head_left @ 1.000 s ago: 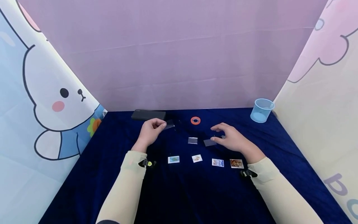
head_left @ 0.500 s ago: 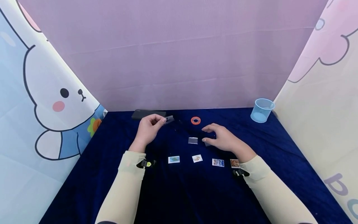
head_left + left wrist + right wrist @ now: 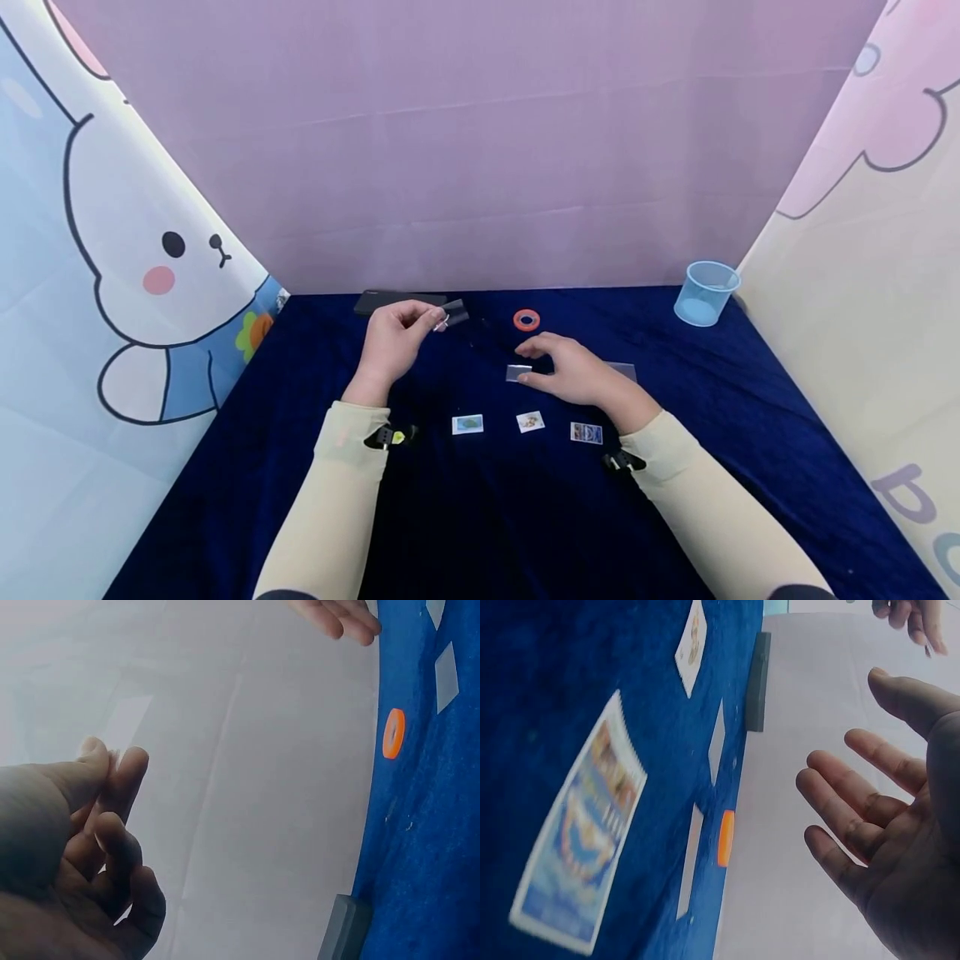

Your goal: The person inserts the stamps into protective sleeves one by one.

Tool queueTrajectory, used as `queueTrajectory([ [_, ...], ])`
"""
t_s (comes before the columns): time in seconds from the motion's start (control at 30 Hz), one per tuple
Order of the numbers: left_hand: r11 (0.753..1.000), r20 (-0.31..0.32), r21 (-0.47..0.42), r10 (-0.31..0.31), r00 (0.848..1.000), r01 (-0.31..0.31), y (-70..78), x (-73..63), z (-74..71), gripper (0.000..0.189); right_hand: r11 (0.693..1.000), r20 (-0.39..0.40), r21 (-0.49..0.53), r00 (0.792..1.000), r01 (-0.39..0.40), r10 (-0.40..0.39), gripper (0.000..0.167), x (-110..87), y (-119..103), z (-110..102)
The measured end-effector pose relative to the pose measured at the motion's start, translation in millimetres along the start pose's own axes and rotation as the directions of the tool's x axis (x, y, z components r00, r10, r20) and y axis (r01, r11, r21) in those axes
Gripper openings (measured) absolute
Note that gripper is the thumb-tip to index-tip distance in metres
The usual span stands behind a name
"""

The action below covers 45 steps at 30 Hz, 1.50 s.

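Note:
My left hand [image 3: 395, 343] is raised over the left of the cloth, pinching a small clear plastic piece [image 3: 456, 312] between thumb and fingertips. In the left wrist view this clear piece [image 3: 132, 718] sticks up past the fingers. My right hand [image 3: 567, 370] hovers palm inward with its fingers spread; the right wrist view shows nothing in it. Near its thumb lies a clear rectangle [image 3: 515, 372], and a second clear rectangle [image 3: 624, 369] shows behind the hand, partly covered. Closer in lie postage stamps: a green-blue stamp [image 3: 467, 425], a pale stamp [image 3: 530, 422] and a blue-brown stamp [image 3: 586, 432].
An orange tape roll [image 3: 527, 320] lies behind the clear rectangles. At the back left sits a flat dark case [image 3: 390, 300]; a light blue mesh bin [image 3: 697, 308] stands at the back right. Dark blue cloth [image 3: 480, 517] covers the table, with fabric walls around it.
My right hand has moved left from over one clear rectangle toward the other; its forearm now hides the brown stamp. The left hand has risen slightly, tilting the clear piece it pinches.

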<state>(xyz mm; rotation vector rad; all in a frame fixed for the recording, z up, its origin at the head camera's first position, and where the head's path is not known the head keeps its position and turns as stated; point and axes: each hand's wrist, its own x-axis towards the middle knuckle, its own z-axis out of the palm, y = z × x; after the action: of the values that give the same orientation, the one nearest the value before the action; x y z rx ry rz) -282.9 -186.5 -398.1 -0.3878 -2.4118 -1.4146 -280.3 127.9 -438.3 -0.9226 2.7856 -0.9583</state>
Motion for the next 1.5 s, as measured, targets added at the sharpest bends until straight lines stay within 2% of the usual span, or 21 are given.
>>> queueTrajectory([
  [0.27,1.000,0.013,0.013,-0.004,1.000,0.003,1.3,-2.6,-5.4,0.021,0.999,0.050,-0.024,0.998,0.030,-0.029,0.049,10.3,-15,12],
  [0.6,0.999,0.023,0.028,0.015,1.000,-0.016,3.2,-6.0,-14.2,0.021,1.000,0.131,0.009,0.991,0.001,-0.002,0.052,14.2,-26,26],
  [0.93,1.000,0.010,0.027,-0.005,1.000,0.005,4.4,-10.1,-18.9,0.018,0.993,0.227,-0.086,0.972,0.085,-0.064,0.056,19.0,-45,47],
  [1.2,0.999,0.019,0.044,0.008,1.000,-0.009,2.5,-10.6,-19.2,0.022,0.973,0.259,-0.207,0.965,0.104,-0.048,0.051,25.1,-54,60],
  [1.5,0.999,0.015,0.032,0.018,1.000,-0.018,2.6,-9.4,-18.6,0.024,0.963,0.286,-0.246,0.958,0.107,-0.033,0.041,31.2,-56,70],
])
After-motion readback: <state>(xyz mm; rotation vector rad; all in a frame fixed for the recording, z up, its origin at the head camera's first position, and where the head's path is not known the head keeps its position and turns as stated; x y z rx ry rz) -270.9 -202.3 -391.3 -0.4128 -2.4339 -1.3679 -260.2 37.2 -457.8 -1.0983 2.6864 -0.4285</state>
